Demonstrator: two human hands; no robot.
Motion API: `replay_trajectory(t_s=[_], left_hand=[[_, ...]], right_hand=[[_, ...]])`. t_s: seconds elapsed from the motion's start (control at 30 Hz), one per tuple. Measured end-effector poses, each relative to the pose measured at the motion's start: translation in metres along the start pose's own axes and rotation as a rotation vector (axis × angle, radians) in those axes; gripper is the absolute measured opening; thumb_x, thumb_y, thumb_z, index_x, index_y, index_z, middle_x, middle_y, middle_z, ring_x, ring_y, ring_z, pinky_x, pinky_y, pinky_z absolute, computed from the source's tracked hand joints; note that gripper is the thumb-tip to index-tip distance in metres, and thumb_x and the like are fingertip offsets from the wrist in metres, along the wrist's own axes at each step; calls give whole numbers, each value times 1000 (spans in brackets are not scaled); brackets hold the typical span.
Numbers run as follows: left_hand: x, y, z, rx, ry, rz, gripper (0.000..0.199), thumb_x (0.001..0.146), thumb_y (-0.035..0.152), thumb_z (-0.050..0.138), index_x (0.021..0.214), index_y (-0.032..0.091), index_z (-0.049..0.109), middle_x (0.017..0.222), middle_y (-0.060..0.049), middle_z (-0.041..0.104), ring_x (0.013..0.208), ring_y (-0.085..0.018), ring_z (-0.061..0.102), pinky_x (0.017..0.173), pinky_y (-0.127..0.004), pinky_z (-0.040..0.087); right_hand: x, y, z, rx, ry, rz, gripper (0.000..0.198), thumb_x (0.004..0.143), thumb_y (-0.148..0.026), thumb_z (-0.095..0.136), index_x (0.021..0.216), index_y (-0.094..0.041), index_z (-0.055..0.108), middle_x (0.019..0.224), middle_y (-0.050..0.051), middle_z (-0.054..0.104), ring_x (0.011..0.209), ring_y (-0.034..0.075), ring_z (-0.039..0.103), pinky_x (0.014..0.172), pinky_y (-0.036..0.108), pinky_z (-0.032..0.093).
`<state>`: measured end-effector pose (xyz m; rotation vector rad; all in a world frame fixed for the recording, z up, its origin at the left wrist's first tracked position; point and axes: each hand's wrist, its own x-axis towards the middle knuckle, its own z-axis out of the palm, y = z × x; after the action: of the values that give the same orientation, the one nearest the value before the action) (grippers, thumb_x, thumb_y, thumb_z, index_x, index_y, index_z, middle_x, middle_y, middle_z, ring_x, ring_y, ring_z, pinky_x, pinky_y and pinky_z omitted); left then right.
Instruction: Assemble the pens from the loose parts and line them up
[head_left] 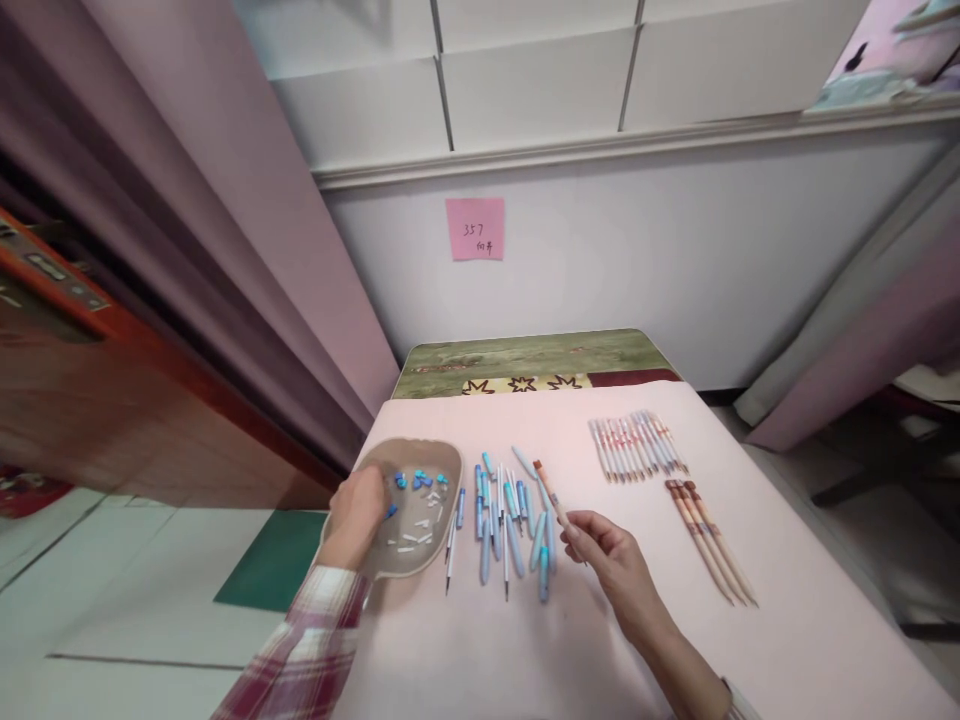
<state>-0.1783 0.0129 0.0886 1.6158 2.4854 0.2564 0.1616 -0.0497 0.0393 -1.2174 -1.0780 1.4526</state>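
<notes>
My left hand [360, 512] reaches into the left side of a beige tray [451, 460], its fingers curled and the fingertips mostly hidden. A dark blue piece shows beside them. Small blue pieces [421, 480] and small white pieces [409, 541] lie in the tray. My right hand [609, 560] grips a brown-and-cream pen barrel [551, 490] between thumb and fingers, tilted up to the left. Between my hands lies a loose spread of light-blue pen barrels [538, 540], blue pen parts [544, 575] and white pen refills [505, 565] with dark tips.
To the right, a row of pale pens with reddish markings [634, 446] lies above several brown-and-cream pens [709, 545]. A pink cloth [585, 650] covers most of the table. A pink note [475, 229] is on the wall behind; an orange-brown door [150, 400] stands left.
</notes>
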Motion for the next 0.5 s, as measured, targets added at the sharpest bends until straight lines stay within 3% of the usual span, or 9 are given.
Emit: replay_trajectory(t_s=[0.07, 0.1, 0.17, 0.23, 0.27, 0.37, 0.5], left_hand=[[-12, 17, -8, -225, 46, 31, 15, 77, 23, 58, 89, 17, 65, 82, -12, 70, 83, -29, 66, 73, -37, 47], [-21, 29, -10, -489, 3, 79, 15, 76, 26, 62, 89, 18, 65, 81, -9, 70, 79, -25, 67, 72, -34, 49], [-42, 59, -8, -1047, -194, 106, 22, 71, 32, 71, 87, 17, 68, 79, -7, 71, 70, -22, 67, 67, -31, 52], [-59, 89, 0, -1369, -451, 71, 30, 65, 32, 79, 87, 14, 71, 78, -10, 72, 67, -21, 68, 65, -31, 54], [-65, 102, 4, -1458, -524, 51, 32, 64, 32, 80, 88, 12, 72, 81, -12, 73, 67, -21, 68, 66, -32, 55], [-72, 126, 17, -1564, -545, 24, 33, 65, 30, 81, 91, 11, 73, 85, -13, 74, 70, -20, 70, 68, -32, 57], [-66, 131, 22, -1557, -550, 44, 31, 68, 30, 79, 92, 12, 74, 85, -13, 75, 70, -19, 70, 68, -31, 58]], right_hand=[[-1, -1, -1, -28, -13, -18, 37, 78, -52, 67, 91, -18, 72, 84, 6, 71, 77, 20, 64, 71, 30, 53], [-1, -2, -2, -49, -13, -35, 36, 79, -51, 66, 91, -18, 72, 84, 6, 71, 77, 20, 64, 72, 30, 53], [-1, -2, -4, -108, 9, -79, 34, 80, -49, 65, 93, -18, 72, 83, 6, 71, 76, 20, 64, 70, 30, 54], [-1, -5, -7, -188, 50, -135, 33, 82, -47, 64, 94, -18, 73, 83, 7, 71, 74, 20, 64, 69, 30, 54], [-1, -6, -9, -235, 74, -165, 32, 82, -46, 63, 95, -19, 73, 83, 6, 71, 74, 21, 64, 68, 30, 54], [-2, -11, -15, -368, 124, -234, 28, 83, -43, 61, 92, -20, 73, 81, 6, 70, 72, 20, 63, 64, 28, 53], [-4, -14, -20, -457, 154, -291, 25, 85, -40, 59, 90, -20, 73, 77, 6, 68, 69, 20, 60, 55, 25, 48]])
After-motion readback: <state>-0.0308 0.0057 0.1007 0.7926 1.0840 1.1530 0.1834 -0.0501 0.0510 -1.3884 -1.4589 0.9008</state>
